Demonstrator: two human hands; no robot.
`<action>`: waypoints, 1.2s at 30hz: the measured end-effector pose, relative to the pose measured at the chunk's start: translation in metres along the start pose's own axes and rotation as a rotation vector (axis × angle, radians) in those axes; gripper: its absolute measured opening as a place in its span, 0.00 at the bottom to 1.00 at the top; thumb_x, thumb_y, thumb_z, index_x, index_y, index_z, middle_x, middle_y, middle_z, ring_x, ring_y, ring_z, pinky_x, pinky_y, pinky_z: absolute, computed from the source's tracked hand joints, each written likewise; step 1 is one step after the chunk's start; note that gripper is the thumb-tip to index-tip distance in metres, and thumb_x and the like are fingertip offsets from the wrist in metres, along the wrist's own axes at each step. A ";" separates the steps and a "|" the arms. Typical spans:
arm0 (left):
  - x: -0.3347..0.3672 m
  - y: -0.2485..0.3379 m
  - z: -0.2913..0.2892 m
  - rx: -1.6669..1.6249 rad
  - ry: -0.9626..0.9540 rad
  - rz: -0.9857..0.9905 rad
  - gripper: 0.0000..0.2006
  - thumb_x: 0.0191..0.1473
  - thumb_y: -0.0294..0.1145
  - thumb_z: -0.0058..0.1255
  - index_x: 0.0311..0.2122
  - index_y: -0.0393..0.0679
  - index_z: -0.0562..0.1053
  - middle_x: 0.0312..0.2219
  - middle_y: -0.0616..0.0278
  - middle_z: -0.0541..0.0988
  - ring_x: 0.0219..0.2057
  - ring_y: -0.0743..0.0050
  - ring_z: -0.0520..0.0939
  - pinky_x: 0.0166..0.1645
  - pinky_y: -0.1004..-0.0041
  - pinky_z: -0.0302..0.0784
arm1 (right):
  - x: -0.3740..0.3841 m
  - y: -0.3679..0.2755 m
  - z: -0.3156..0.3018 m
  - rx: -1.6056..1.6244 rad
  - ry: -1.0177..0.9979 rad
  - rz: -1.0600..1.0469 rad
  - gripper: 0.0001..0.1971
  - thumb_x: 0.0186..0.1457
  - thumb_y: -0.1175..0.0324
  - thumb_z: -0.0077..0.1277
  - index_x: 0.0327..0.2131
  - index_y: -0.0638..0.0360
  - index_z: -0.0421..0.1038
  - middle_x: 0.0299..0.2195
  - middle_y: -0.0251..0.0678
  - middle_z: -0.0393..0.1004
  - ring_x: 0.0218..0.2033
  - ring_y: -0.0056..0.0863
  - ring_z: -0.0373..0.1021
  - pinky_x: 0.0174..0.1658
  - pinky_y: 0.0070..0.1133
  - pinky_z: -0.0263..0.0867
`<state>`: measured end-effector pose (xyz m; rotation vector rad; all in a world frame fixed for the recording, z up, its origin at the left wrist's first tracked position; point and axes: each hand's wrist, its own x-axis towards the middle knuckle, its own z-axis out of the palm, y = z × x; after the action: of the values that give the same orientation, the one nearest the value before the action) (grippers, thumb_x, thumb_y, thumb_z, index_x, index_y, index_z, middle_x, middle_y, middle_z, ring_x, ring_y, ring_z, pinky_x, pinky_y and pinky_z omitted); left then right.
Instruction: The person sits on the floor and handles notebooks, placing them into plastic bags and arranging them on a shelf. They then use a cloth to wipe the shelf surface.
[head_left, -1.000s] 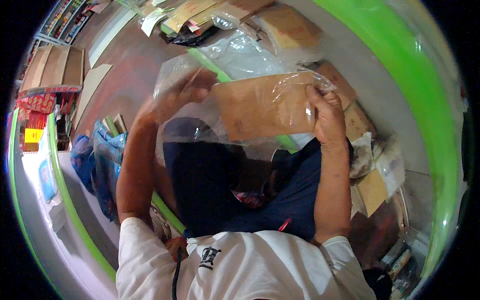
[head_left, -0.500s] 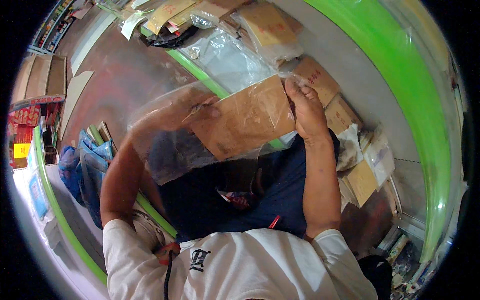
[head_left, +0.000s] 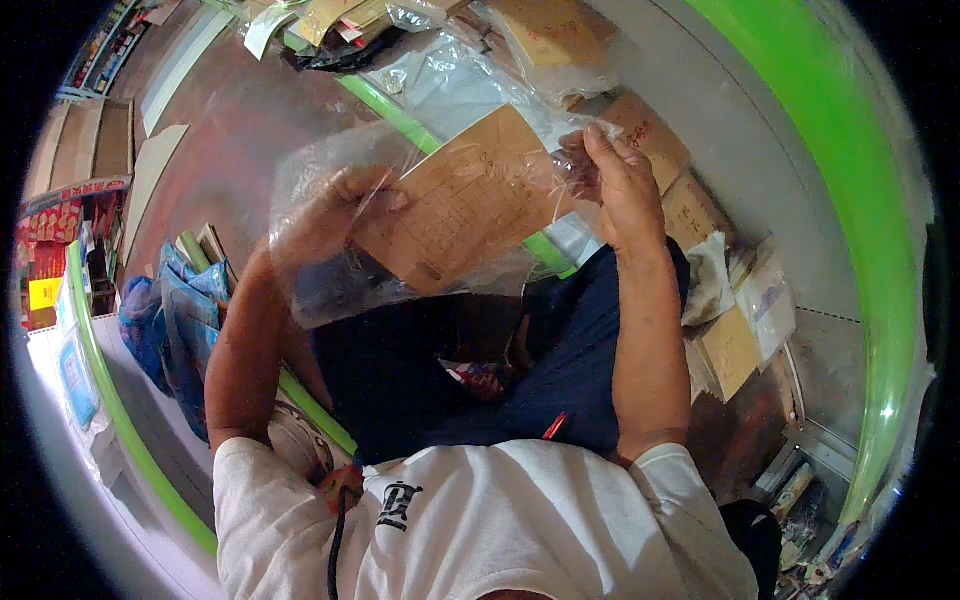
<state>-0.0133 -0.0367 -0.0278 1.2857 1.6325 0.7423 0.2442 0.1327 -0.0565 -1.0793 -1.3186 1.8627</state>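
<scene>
Envelope [head_left: 465, 195], brown, sits above the trousers [head_left: 390, 385], apparently inside a clear bag [head_left: 310, 175]. Left hand [head_left: 365, 195] pinches its left edge; right hand [head_left: 622, 185] pinches bag film. Judged light, bendable, slippery; hold opposite edges.

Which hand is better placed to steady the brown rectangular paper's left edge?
Probably the left hand: it is at that edge of the paper; the right hand holds clear crinkled plastic beyond the opposite edge.

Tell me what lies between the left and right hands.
The head view shows brown paper and clear plastic between the left hand and right hand.
</scene>
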 end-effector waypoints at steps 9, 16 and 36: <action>-0.004 0.024 0.014 0.076 -0.046 0.012 0.13 0.55 0.37 0.46 0.39 0.38 0.73 0.33 0.62 0.77 0.35 0.75 0.74 0.42 0.74 0.69 | 0.005 0.009 -0.005 0.084 0.141 -0.040 0.14 0.56 0.58 0.47 0.31 0.61 0.70 0.25 0.35 0.74 0.24 0.22 0.71 0.27 0.19 0.67; -0.014 0.018 0.001 0.108 0.004 -0.086 0.10 0.52 0.30 0.49 0.39 0.38 0.74 0.29 0.67 0.76 0.32 0.81 0.72 0.38 0.76 0.70 | 0.002 0.004 0.001 0.173 0.164 -0.027 0.14 0.56 0.59 0.46 0.32 0.63 0.69 0.25 0.37 0.73 0.24 0.26 0.71 0.28 0.22 0.69; -0.033 0.009 0.043 -0.592 0.391 -0.251 0.27 0.52 0.47 0.47 0.50 0.35 0.65 0.35 0.63 0.75 0.32 0.76 0.75 0.34 0.78 0.69 | 0.006 0.019 -0.016 -0.020 0.028 0.046 0.11 0.54 0.62 0.49 0.35 0.61 0.68 0.26 0.35 0.73 0.23 0.24 0.71 0.22 0.20 0.69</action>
<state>0.0314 -0.0685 -0.0287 0.5254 1.6519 1.2545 0.2543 0.1391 -0.0787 -1.1509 -1.3100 1.8648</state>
